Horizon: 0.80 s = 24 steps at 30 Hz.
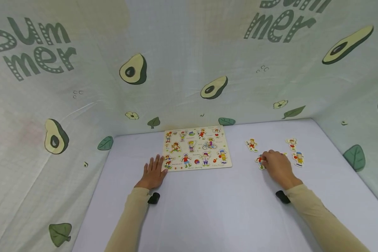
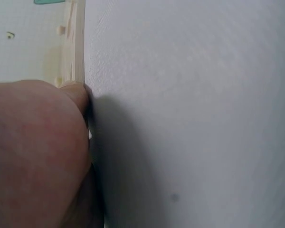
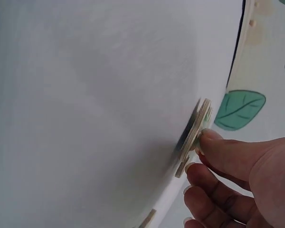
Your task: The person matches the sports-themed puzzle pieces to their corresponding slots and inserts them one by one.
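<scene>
A wooden puzzle board [image 1: 196,148] with printed children at different sports lies on the table. My left hand [image 1: 152,173] rests flat at its lower left corner, fingers spread; in the left wrist view the thumb touches the board's edge. My right hand [image 1: 277,167] is right of the board, pinching a wooden puzzle piece [image 1: 259,162] with a red-shirted figure. In the right wrist view that piece [image 3: 198,127] is seen edge-on, with the thumb on its face. The fingers behind it are partly hidden.
Around the right hand lie other pieces: a footballer piece [image 1: 252,145], a piece with a red-and-white figure [image 1: 292,144] and a yellow-shirted figure piece [image 1: 298,159]. A printed cloth [image 1: 176,70] hangs along the back and sides of the white table [image 1: 208,210].
</scene>
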{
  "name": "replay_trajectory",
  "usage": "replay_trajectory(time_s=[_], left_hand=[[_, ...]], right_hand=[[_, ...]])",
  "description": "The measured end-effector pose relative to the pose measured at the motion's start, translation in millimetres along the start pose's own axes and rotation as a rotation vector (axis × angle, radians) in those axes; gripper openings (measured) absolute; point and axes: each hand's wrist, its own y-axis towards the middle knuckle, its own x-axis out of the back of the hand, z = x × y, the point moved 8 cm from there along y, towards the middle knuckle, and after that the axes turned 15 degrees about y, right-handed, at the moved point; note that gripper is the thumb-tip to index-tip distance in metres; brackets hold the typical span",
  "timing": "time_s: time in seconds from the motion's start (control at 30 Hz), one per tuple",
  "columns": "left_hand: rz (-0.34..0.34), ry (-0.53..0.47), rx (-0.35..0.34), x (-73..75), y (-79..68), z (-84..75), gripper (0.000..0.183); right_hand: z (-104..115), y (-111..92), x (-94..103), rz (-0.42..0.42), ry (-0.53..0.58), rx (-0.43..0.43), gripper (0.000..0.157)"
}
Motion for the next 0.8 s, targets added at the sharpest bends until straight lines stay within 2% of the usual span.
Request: replay_trajectory(time_s=[0.17, 0.4, 0.8], left_hand=[[-0.01, 0.009, -0.007, -0.6, -0.8, 0.3, 0.071], [-0.017, 0.004, -0.003, -1.3, -0.6, 1.5, 0.071], [-0.027, 0.016, 0.007, -1.4, -0.5, 0.5, 0.071]], right_hand=[[16, -1, 1.1, -0.038, -0.004, 0.057, 0.012], [52, 1, 0.3, -0.078, -0.001, 0.136, 0.013], [106, 13, -23.9, -0.064, 0.007, 0.224, 0.016]])
